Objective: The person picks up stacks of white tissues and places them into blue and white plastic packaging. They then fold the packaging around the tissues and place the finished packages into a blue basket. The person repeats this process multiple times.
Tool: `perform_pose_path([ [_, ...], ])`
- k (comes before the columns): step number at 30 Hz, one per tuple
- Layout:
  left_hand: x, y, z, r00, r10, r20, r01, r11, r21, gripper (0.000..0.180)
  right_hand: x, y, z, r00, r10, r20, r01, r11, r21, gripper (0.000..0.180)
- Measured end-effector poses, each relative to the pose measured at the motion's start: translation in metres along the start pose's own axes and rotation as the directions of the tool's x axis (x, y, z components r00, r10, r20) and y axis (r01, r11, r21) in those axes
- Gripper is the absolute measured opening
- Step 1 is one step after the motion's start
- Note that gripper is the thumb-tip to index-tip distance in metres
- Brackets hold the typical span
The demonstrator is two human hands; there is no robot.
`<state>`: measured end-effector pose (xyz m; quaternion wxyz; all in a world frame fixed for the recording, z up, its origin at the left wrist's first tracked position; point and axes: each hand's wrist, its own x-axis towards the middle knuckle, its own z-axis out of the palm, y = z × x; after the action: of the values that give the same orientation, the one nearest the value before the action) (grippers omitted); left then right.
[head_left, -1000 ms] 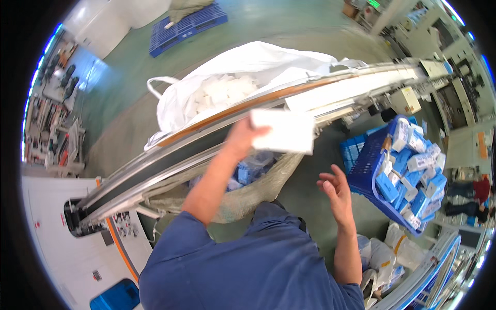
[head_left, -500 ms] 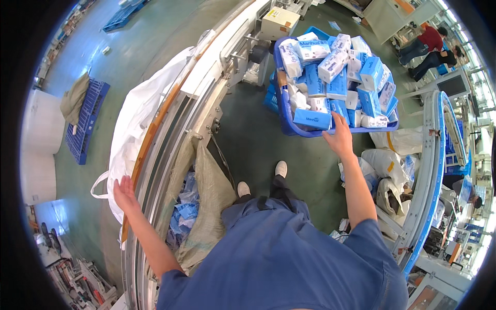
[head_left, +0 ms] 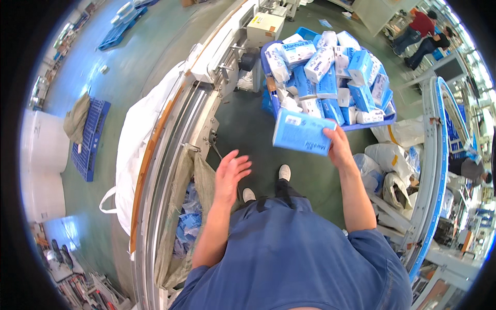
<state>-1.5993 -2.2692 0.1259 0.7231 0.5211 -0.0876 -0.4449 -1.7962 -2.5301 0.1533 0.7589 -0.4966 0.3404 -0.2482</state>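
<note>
My right hand (head_left: 340, 149) grips one end of a blue-and-white tissue pack (head_left: 302, 133), raised in front of the near rim of a blue basket (head_left: 356, 126). Piled in that basket are several more blue and white tissue packs (head_left: 326, 85), some lying tilted over others. My left hand (head_left: 229, 175) is in the air to the left of the pack, fingers apart and holding nothing. It is above the edge of a woven sack (head_left: 204, 178) that contains crumpled blue plastic wrap (head_left: 188, 225).
A curved conveyor rail (head_left: 160, 170) runs along my left, with a white sack (head_left: 144, 124) beyond it. Blue-edged conveyor (head_left: 439, 170) curves on the right, beside stuffed bags (head_left: 387, 157). A blue pallet (head_left: 90, 137) lies at far left. Two people (head_left: 421, 36) stand at far right.
My right hand has taken a tissue pack from the basket and lifted it nearer. My left hand has moved right, away from the conveyor rail, toward the pack.
</note>
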Motion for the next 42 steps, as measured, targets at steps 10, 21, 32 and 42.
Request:
perform_pose_path([
  [10, -0.029, 0.009, 0.034, 0.923, -0.056, 0.382, 0.010, 0.993, 0.121, 0.063, -0.151, 0.008, 0.082, 0.994, -0.101, 0.036, 0.106, 0.978, -0.180, 0.088],
  [21, -0.075, -0.030, 0.062, 0.703, -0.320, 0.636, 0.504, 0.854, -0.127, 0.069, -0.239, -0.014, 0.030, 0.818, -0.429, 0.384, 0.573, 0.672, -0.469, 0.079],
  [32, -0.132, -0.107, 0.141, 0.889, -0.295, 0.350, 0.337, 0.940, -0.064, 0.052, -0.300, 0.025, -0.030, 0.852, -0.499, 0.157, 0.470, 0.599, -0.648, 0.060],
  [42, -0.176, -0.105, 0.201, 0.887, 0.027, 0.461, -0.213, 0.910, 0.357, 0.026, -0.327, 0.019, -0.069, 0.815, -0.541, -0.209, 0.426, 0.803, -0.416, 0.071],
])
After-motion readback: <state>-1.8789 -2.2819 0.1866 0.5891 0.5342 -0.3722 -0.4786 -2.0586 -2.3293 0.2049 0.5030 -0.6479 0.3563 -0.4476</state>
